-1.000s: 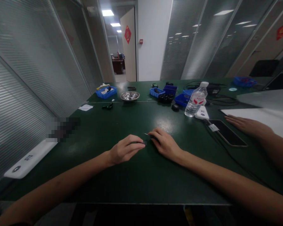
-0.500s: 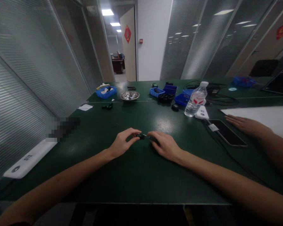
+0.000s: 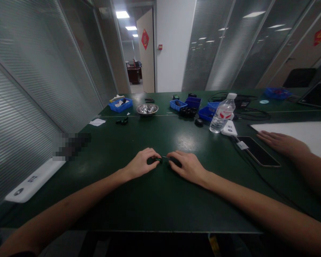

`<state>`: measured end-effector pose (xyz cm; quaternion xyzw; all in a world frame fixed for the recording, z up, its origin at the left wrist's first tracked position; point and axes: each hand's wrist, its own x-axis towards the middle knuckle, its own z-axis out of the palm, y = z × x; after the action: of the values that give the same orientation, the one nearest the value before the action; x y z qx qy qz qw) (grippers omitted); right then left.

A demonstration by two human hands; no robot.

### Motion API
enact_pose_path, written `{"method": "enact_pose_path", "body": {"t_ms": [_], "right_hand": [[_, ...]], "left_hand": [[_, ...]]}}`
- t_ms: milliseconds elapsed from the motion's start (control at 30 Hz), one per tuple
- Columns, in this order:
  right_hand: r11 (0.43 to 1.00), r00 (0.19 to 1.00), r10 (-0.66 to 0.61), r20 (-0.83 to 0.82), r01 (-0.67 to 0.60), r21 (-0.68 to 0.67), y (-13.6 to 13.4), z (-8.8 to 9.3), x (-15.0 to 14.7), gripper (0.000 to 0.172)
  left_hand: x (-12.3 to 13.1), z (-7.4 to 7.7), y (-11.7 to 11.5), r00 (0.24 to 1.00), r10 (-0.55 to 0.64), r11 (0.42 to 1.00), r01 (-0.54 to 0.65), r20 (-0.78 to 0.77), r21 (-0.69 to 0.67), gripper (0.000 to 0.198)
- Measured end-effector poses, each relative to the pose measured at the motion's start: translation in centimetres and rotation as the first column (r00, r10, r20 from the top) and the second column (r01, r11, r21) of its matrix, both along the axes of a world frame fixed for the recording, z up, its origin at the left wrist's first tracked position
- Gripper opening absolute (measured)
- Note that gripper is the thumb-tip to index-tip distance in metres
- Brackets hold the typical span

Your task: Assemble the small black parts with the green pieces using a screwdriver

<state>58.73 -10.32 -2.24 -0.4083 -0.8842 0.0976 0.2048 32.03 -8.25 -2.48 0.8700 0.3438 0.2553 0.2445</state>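
Pinched between the thumb and fingers of my left hand [image 3: 139,164] is a small black part [image 3: 158,160], low over the green table. Its exact kind is too small to make out. My right hand [image 3: 189,166] is closed around the dark handle of a screwdriver [image 3: 176,161]. The thin metal shaft points left toward the black part; whether the tip touches it I cannot tell. Both hands are close together near the middle of the table, and fingers partly cover both things.
Farther back are a metal bowl [image 3: 147,110] of small pieces, a blue tray [image 3: 121,105], a black piece [image 3: 122,121] and blue boxes [image 3: 205,113]. On the right are a water bottle [image 3: 222,114], a phone [image 3: 258,151] and another person's hand [image 3: 282,143] by a white sheet [image 3: 296,132].
My left hand has turned slightly and the black part sits a little lower. The screwdriver's handle shows more between my right fingers and thumb. The other person's hand has hardly moved.
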Motion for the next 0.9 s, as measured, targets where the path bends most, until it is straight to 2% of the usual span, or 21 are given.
{"method": "enact_pose_path", "body": {"t_ms": [367, 900], "right_hand": [[1.0, 0.999, 0.012, 0.045, -0.013, 0.02, 0.0, 0.12, 0.06, 0.024], [0.998, 0.996, 0.013, 0.088, -0.018, 0.062, -0.13, -0.08, -0.01, 0.024]], "left_hand": [[0.15, 0.19, -0.07, 1.0, 0.001, 1.0, -0.001, -0.009, -0.018, 0.018], [0.08, -0.11, 0.08, 1.0, -0.017, 1.0, 0.017, -0.015, -0.006, 0.02]]}}
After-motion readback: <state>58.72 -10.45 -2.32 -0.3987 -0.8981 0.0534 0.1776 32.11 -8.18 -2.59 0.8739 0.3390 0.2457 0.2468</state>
